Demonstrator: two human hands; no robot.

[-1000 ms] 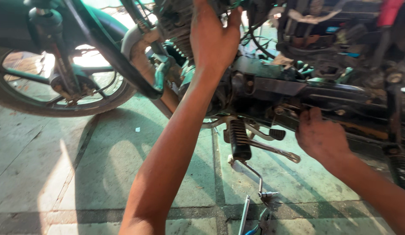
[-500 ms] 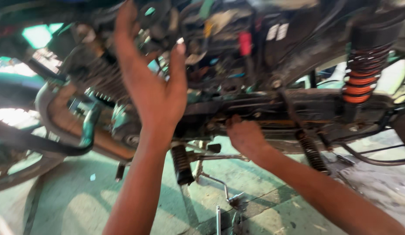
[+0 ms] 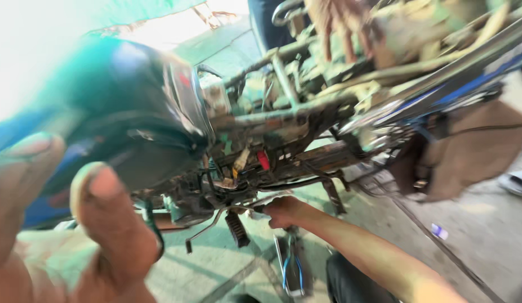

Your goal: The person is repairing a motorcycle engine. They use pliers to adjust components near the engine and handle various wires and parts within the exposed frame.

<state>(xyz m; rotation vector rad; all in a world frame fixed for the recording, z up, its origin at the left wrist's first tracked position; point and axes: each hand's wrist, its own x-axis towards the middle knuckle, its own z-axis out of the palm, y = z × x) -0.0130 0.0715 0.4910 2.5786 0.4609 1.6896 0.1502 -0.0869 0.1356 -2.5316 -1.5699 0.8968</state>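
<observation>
A stripped motorcycle (image 3: pixel 294 118) with a rusty frame fills the view, motion-blurred. Its dark fuel tank (image 3: pixel 132 112) is at the left. My left hand (image 3: pixel 76 224) is very close to the camera at the lower left, fingers spread, with nothing visible in it. My right hand (image 3: pixel 283 212) reaches under the frame, curled around a metal part just below the tangle of wires and a red connector (image 3: pixel 263 160). A ribbed footpeg (image 3: pixel 237 228) hangs just to the left of that hand.
Another person's hand (image 3: pixel 342 25) rests on the bike's top at the far side. A tool with blue handles (image 3: pixel 292 269) lies on the concrete floor below my right arm. A sandal (image 3: pixel 516 182) and a small white scrap (image 3: pixel 439 230) lie at the right.
The view has swung upward and to the rear of the bike. My left hand came off the engine area and now sits close to the camera. My right hand stays under the frame.
</observation>
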